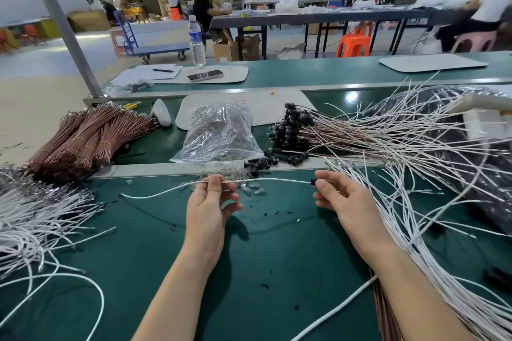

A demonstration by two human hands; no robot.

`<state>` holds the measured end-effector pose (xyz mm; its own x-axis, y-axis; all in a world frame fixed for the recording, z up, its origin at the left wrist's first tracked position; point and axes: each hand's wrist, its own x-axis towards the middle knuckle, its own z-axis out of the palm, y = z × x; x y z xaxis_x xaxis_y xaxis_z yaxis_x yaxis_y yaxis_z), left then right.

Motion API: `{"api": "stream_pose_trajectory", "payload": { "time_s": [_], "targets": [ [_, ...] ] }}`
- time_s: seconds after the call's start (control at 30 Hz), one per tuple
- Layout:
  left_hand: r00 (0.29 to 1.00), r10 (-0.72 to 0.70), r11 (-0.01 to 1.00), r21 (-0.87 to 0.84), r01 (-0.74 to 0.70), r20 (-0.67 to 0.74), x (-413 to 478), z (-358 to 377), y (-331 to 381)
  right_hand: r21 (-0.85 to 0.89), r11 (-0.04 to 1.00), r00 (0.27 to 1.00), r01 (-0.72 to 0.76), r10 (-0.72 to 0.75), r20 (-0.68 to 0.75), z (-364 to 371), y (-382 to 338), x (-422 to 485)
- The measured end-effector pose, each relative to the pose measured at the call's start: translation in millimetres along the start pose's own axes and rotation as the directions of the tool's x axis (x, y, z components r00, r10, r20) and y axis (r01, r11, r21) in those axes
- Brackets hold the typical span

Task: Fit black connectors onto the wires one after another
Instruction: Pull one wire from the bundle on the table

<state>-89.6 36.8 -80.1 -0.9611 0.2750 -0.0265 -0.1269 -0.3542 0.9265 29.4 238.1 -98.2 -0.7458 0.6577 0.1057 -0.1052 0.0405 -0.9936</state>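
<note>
White wire [271,179]: long axis left-right, above near part of green table [277,257], free tail trailing left. Left hand [210,202] pinches wire mid-length, thumb against fingertips. Black connector [313,181] at wire's right end, pinched by right hand [340,196]. That hand is nearer for seating push, likely leftward along wire.

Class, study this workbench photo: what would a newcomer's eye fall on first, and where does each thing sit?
At centre front, the left hand pinches a white wire while the right hand holds a black connector at its end. A sprawling wire tangle fills the right side, and brown bundles lie at back left.
</note>
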Motion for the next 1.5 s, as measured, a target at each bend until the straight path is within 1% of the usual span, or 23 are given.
{"api": "stream_pose_trajectory", "payload": {
  "time_s": [0.17, 0.3, 0.47, 0.53, 0.67, 0.73, 1.0, 1.13, 1.3, 1.4, 1.5],
  "targets": [
    [1.0, 0.01, 1.0, 0.001, -0.01, -0.03, 1, 0, 0, 0.036, 0.999, 0.999, 0.011, -0.013, 0.039, 2, -7, -3],
    [0.999, 0.022, 1.0, 0.018, -0.022, -0.041, 2, 0, -2, 0.177, 0.984, 0.999, -0.01, 0.001, 0.05, 2, -14, -6],
    [0.999, 0.037, 0.998, 0.046, -0.036, -0.012, 1, 0, -3, 0.266, 0.964, 0.994, -0.01, -0.019, 0.104, 2, -18, -6],
    [0.999, 0.036, 0.998, 0.045, -0.036, -0.007, 1, 0, -3, 0.241, 0.971, 0.991, 0.001, -0.034, 0.132, 1, -18, -6],
    [0.999, 0.041, 0.999, 0.022, -0.04, -0.02, 0, 1, -2, 0.112, 0.994, 0.985, 0.011, -0.03, 0.169, -1, -17, -8],
    [0.999, 0.039, 0.999, 0.001, -0.039, -0.033, 0, 1, -1, 0.082, 0.997, 0.984, 0.014, -0.028, 0.176, -1, -16, -8],
    [0.998, 0.004, 0.997, -0.077, -0.008, -0.056, 1, 0, 0, 0.115, 0.993, 0.982, 0.014, -0.036, 0.186, 2, -18, -10],
    [0.999, 0.004, 0.996, -0.093, -0.008, -0.042, 2, -2, 0, 0.102, 0.995, 0.977, 0.023, -0.044, 0.208, 4, -20, -12],
    [0.998, 0.013, 0.994, -0.11, -0.02, -0.065, 4, -3, -1, 0.062, 0.998, 0.972, 0.026, -0.04, 0.231, 5, -21, -13],
    [0.999, 0.029, 0.994, -0.101, -0.031, -0.027, 4, -4, -2, 0.045, 0.999, 0.971, 0.029, -0.039, 0.236, 6, -21, -14],
    [0.994, 0.071, 0.997, 0.019, -0.073, 0.083, 1, -3, -4, 0.048, 0.998, 0.969, 0.038, -0.048, 0.24, 7, -20, -14]
  ]
}}
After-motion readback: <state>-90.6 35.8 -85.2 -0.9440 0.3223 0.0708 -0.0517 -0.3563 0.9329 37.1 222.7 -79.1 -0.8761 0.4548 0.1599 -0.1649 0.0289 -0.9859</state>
